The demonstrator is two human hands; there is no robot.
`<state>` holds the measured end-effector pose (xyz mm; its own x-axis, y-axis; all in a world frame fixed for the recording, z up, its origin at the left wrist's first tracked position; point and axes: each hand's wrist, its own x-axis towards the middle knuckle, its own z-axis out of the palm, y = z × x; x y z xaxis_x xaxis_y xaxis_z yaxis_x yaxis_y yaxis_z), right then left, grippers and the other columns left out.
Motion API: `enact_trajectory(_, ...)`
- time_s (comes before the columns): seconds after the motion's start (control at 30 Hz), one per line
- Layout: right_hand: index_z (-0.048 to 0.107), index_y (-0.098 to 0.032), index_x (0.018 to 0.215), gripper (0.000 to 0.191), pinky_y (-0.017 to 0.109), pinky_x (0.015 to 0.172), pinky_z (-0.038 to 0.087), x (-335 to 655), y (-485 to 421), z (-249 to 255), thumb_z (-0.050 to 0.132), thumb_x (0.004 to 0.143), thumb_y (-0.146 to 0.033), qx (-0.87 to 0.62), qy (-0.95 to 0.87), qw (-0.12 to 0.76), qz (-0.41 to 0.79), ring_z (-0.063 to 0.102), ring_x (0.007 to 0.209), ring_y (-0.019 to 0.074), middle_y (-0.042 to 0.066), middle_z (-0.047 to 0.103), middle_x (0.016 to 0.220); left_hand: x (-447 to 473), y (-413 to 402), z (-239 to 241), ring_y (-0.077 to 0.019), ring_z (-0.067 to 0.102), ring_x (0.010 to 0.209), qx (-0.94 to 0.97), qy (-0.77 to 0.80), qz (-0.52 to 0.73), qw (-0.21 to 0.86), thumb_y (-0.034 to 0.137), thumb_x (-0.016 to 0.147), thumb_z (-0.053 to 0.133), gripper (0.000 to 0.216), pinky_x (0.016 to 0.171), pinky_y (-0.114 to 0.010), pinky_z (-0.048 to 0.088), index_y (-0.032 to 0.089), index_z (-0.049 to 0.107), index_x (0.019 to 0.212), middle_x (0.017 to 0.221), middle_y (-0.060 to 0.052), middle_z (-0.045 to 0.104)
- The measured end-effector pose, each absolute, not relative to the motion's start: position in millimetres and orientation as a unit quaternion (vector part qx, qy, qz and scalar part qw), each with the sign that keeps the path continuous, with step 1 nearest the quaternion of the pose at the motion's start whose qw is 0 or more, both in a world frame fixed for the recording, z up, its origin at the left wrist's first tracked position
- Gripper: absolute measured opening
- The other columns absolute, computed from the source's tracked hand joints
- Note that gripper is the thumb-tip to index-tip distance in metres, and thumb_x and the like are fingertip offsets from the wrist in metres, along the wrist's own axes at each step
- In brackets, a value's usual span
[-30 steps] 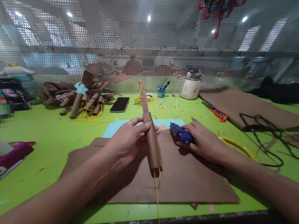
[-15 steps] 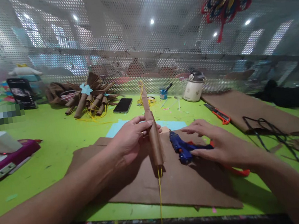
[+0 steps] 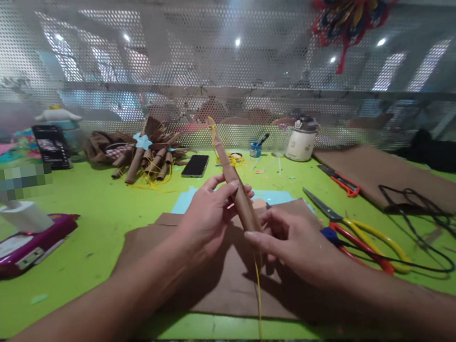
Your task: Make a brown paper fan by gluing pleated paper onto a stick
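Observation:
My left hand [image 3: 210, 210] pinches a rolled brown paper tube [image 3: 245, 205] between thumb and fingers, its narrow end tilted up and away. Yellow string [image 3: 258, 285] hangs from the tube's lower end, and more is looped at the narrow tip. At the lower end, my right hand [image 3: 290, 238] closes its thumb and fingers on the tube. Mostly hidden by that hand is the blue glue gun [image 3: 329, 234]. Underneath both hands lies a sheet of brown paper [image 3: 223, 290].
Right of my hand lie scissors [image 3: 361, 231] with red and yellow handles, a black cable [image 3: 436, 263] and a utility knife [image 3: 339, 179]. Farther back are a phone [image 3: 195, 166], a bundle of paper tubes [image 3: 137, 164] and a cream bottle [image 3: 302, 139]. A purple power strip [image 3: 30, 244] sits left.
My right hand has moved left from beside the glue gun to the tube's lower end, and its fingers have closed. The tube leans more now. The scissors have come into fuller view.

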<state>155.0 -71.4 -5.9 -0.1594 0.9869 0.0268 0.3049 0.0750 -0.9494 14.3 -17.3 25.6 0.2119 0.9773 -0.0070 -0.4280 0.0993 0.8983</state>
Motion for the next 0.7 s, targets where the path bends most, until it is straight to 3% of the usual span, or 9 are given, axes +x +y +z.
enact_trajectory(0.13,0.059,-0.015,0.092,0.026,0.021,0.042,0.039,147.6,-65.9,-10.5,0.064,0.08,-0.038,-0.501,-0.6,0.418,0.463,0.05,0.044,0.009,-0.003,0.055,0.059,14.2,-15.5,22.0,-0.0136,0.062,0.07,0.412,0.334,0.527,0.664,0.008,0.08,0.056,0.017,0.065,-0.025,0.051,0.015,0.053,0.095,0.073,-0.004,0.064)
enact_trajectory(0.4,0.06,-0.015,0.089,0.021,0.021,0.042,0.033,150.6,-68.3,-16.0,0.054,0.087,-0.035,-0.51,-0.66,0.407,0.372,0.045,0.045,0.0091,-0.004,0.05,0.054,15.9,-13.9,17.1,-0.0141,0.062,0.07,0.403,0.339,0.524,0.669,0.008,0.078,0.057,0.018,0.065,-0.026,0.051,0.016,0.053,0.094,0.074,-0.005,0.064)
enact_trajectory(0.57,0.059,-0.015,0.09,0.025,0.02,0.042,0.035,152.1,-71.3,-13.3,0.052,0.088,-0.038,-0.486,-0.629,0.416,0.442,0.045,0.044,0.0082,-0.005,0.05,0.055,12.8,-12.7,16.5,-0.0165,0.063,0.071,0.378,0.297,0.503,0.718,0.013,0.08,0.057,0.006,0.069,-0.032,0.055,0.014,0.058,0.085,0.076,-0.006,0.064)
enact_trajectory(0.7,0.059,-0.015,0.099,0.03,0.019,0.041,0.036,153.8,-75.7,-6.9,0.051,0.088,-0.041,-0.464,-0.597,0.416,0.504,0.045,0.043,0.007,-0.005,0.05,0.057,8.9,-13.9,23.4,-0.0175,0.065,0.072,0.374,0.298,0.475,0.739,0.016,0.083,0.054,0.011,0.072,-0.033,0.055,0.011,0.064,0.085,0.078,-0.009,0.066)
